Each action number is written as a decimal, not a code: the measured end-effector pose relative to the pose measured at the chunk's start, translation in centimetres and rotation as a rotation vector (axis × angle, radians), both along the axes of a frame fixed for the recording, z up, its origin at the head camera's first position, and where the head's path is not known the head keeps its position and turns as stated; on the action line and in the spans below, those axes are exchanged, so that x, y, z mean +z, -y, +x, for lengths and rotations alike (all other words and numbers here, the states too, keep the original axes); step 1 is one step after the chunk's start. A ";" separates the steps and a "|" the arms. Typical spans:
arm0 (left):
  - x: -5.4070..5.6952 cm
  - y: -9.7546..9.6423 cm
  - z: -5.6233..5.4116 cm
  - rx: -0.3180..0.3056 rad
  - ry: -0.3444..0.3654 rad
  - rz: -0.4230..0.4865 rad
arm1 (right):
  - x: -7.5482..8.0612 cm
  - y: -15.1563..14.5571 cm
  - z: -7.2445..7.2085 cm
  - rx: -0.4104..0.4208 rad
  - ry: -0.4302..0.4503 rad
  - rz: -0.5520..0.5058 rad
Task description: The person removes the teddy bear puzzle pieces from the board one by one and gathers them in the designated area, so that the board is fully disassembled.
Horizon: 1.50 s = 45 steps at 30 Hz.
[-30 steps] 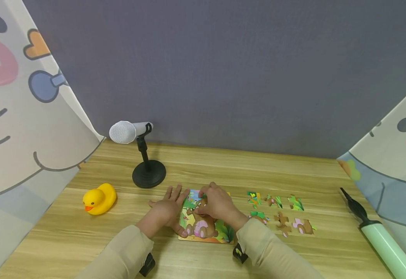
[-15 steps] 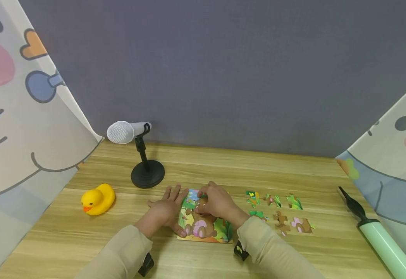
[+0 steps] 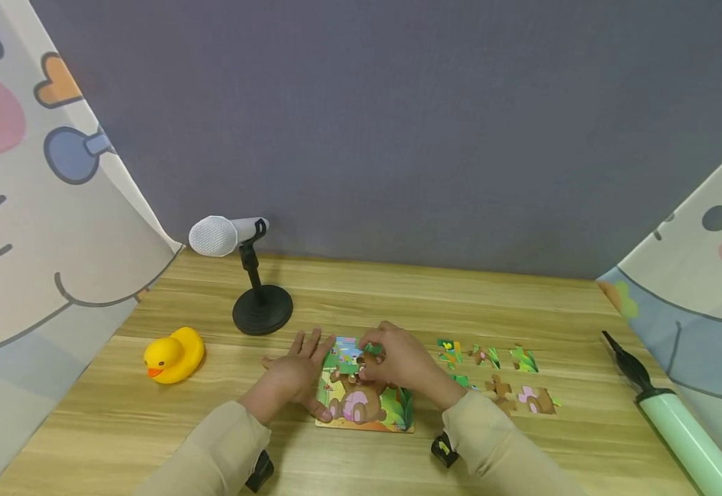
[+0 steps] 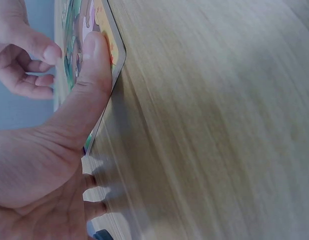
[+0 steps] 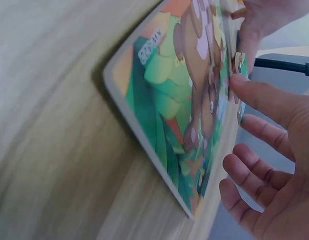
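A bear-picture jigsaw board (image 3: 367, 426) lies flat on the wooden table. My left hand (image 3: 293, 375) is spread at its left side. The left thumb (image 4: 94, 62) rests on the board's lower-left edge, while the other fingers reach onto the table. Over the board's upper part, my right hand (image 3: 401, 358) pinches a jigsaw piece (image 5: 243, 65) between thumb and index finger. That piece is brown and green and stands tilted just above the board. In the right wrist view, the other right-hand fingers hang loosely curled. The fingers partly hide the board's upper right.
Several loose jigsaw pieces (image 3: 525, 359) lie in two rows right of the board. A yellow rubber duck (image 3: 177, 355) sits at the left. Behind it, a microphone (image 3: 218, 235) stands on a black base. A pale green pump (image 3: 683, 430) lies along the right edge.
My right hand has shifted slightly right with the jigsaw piece, uncovering more of the board's upper left. The left hand has stayed in place.
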State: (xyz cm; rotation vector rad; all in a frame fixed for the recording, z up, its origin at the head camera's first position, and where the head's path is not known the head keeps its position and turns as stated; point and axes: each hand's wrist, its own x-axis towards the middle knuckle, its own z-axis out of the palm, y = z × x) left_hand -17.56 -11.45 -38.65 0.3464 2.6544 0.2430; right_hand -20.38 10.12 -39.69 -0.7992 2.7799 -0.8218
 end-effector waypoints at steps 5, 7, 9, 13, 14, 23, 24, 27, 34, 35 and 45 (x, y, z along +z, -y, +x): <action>-0.1 0.1 0.0 0.001 -0.002 -0.003 | 0.5 -1.4 0.6 0.009 0.015 -0.050; -0.1 0.1 0.0 0.000 -0.003 -0.006 | 0.6 -2.0 0.9 -0.001 0.024 -0.055; -0.1 0.1 0.0 -0.002 -0.001 -0.007 | 0.8 -2.6 1.2 -0.018 0.029 -0.051; -0.1 0.0 -0.1 -0.004 0.007 -0.005 | 1.4 -4.1 1.8 -0.046 0.026 -0.035; -0.1 0.0 -0.1 -0.004 0.009 -0.004 | 1.5 -4.5 2.0 -0.057 0.029 -0.031; 0.1 0.0 0.0 -0.002 0.013 0.008 | 2.4 -7.9 3.7 -0.087 0.002 -0.054; 0.1 0.0 0.0 -0.003 0.012 0.008 | 2.5 -8.3 3.9 -0.075 -0.009 -0.059; 0.1 0.0 0.0 -0.004 0.011 0.006 | 2.7 -9.5 4.3 -0.072 -0.007 -0.060; 0.0 -0.1 -0.1 -0.005 0.020 0.002 | 2.9 -11.7 5.4 -0.108 -0.024 -0.053; 0.0 -0.1 -0.1 -0.005 0.020 0.002 | 2.9 -12.0 5.6 -0.119 -0.020 -0.053; 0.1 0.0 0.0 -0.004 0.023 0.021 | 1.1 -15.6 7.2 -0.097 -0.034 -0.078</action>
